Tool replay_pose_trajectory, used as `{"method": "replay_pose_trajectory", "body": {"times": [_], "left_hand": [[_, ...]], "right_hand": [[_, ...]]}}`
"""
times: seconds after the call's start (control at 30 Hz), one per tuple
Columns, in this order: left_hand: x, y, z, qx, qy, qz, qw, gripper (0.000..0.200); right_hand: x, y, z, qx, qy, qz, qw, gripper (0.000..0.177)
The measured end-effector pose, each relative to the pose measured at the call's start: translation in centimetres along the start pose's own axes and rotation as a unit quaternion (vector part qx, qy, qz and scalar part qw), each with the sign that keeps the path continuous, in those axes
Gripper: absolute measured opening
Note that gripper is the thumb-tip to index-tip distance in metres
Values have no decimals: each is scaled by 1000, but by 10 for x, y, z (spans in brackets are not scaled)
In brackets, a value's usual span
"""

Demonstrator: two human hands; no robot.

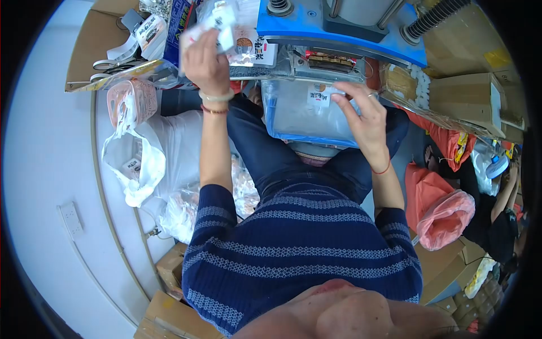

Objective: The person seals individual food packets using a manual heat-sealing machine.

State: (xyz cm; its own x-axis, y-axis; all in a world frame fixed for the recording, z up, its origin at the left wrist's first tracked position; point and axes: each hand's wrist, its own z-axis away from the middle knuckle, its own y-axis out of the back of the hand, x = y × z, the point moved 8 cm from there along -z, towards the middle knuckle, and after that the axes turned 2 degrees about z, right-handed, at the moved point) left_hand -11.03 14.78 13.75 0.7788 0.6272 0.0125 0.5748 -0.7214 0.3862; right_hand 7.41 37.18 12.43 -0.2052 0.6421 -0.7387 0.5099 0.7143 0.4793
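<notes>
My left hand (206,59) is raised and closed around a small clear packet with a white label (217,25), near a pile of similar labelled packets (251,48). My right hand (364,116) rests with its fingers spread on a large clear plastic bag with a blue edge (299,116) that lies on my lap; its fingertips touch the small white label (322,96) on the bag. A blue machine (344,28) stands just beyond both hands.
Scissors (113,66) lie on a cardboard box (93,45) at the upper left. A pink basket (132,101) and white plastic bags (135,164) sit to my left. Cardboard boxes (468,96) and pink bags (443,212) crowd the right. Another person (502,209) sits at far right.
</notes>
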Motion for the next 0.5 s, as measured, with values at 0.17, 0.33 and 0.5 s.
{"method": "replay_pose_trajectory", "body": {"times": [0.17, 0.33, 0.5], "left_hand": [[-9, -74, 104, -222, 72, 104, 967, 40], [14, -40, 100, -249, 123, 162, 947, 42], [41, -29, 89, -308, 411, 434, 740, 33]], "right_hand": [[20, -27, 23, -52, -2, 10, 999, 22], [37, -21, 33, -83, -125, -19, 989, 21], [22, -38, 40, -41, -51, -47, 997, 21]]}}
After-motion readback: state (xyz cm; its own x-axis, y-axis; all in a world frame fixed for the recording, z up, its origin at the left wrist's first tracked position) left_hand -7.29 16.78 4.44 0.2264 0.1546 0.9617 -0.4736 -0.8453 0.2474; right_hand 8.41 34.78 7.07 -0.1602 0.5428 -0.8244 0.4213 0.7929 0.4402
